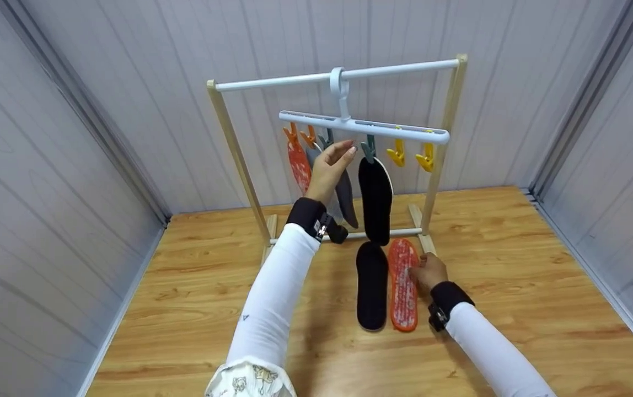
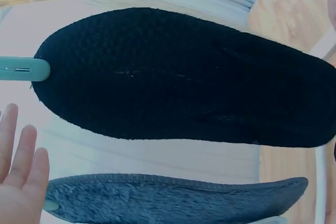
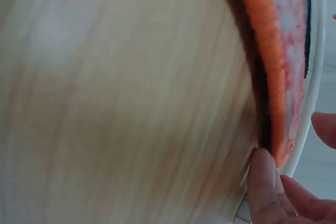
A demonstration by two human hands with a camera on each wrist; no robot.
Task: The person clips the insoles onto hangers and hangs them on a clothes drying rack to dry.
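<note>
My left hand [image 1: 327, 171] is raised beneath the white clip hanger [image 1: 311, 118], fingers extended and holding nothing. Just right of it, a grey-green clip [image 1: 369, 148] grips a black insole [image 1: 376, 201] by its upper end. Behind the hand hangs a grey fuzzy insole [image 2: 168, 200], seen nearly edge-on in the left wrist view. Low at the right, my right hand [image 1: 431, 271] touches the side edge of a red-and-white insole [image 1: 403, 289] with an orange border. In the right wrist view its fingertips [image 3: 261, 163] meet that edge while the thumb stays apart.
Another black insole [image 1: 372, 289] lies beside the red one on the wood-grain surface [image 1: 195, 331]. A red insole [image 1: 299, 162] hangs from an orange clip [image 1: 291, 135] at left. Two yellow clips [image 1: 398, 153] dangle at right. The rack's wooden post [image 1: 449, 105] stands beyond them.
</note>
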